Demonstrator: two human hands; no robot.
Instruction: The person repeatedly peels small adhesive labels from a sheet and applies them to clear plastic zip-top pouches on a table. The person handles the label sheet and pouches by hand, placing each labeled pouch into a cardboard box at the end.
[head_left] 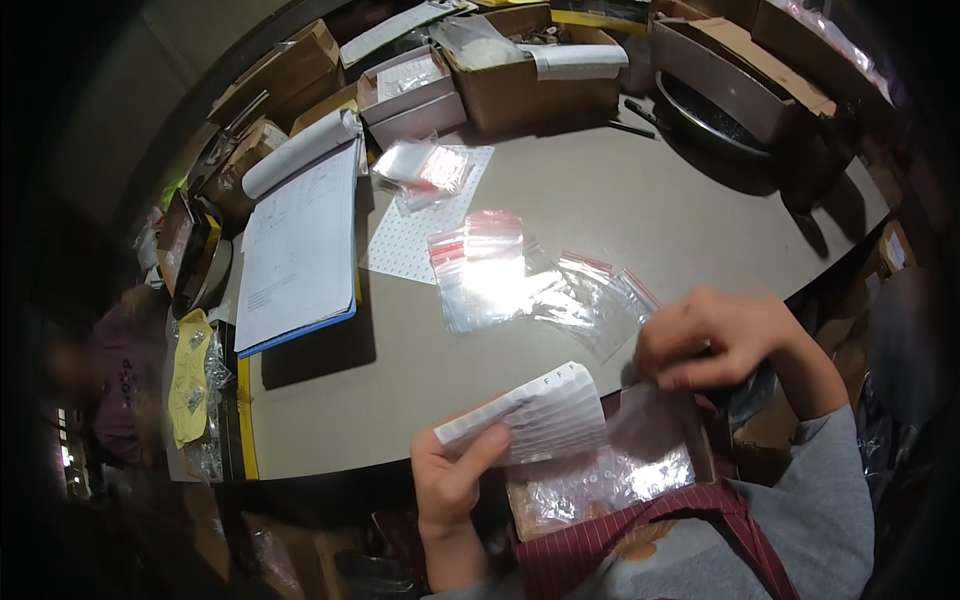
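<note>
My left hand [462, 470] grips a white sheet of small labels [540, 415], thumb on top, with the sheet curving up at its far edge. Over the right side of the open box my right hand [705, 340] is curled, thumb and fingers drawn together and slightly blurred; what they hold, if anything, I cannot make out. A clear film-like piece [650, 415] shows just below it. The open box [706, 455] sits at my lap, with shiny clear bags [570, 500] inside. Beyond my hands, clear zip bags with red strips [480, 270] lie fanned out on the table.
Another label sheet [405, 245] lies under a packet of bags [425, 170]. A blue clipboard with papers [295, 250] stands left. Cardboard boxes [530, 95] line the back; a dark round pan [715, 125] is back right. A person [125, 370] is at far left.
</note>
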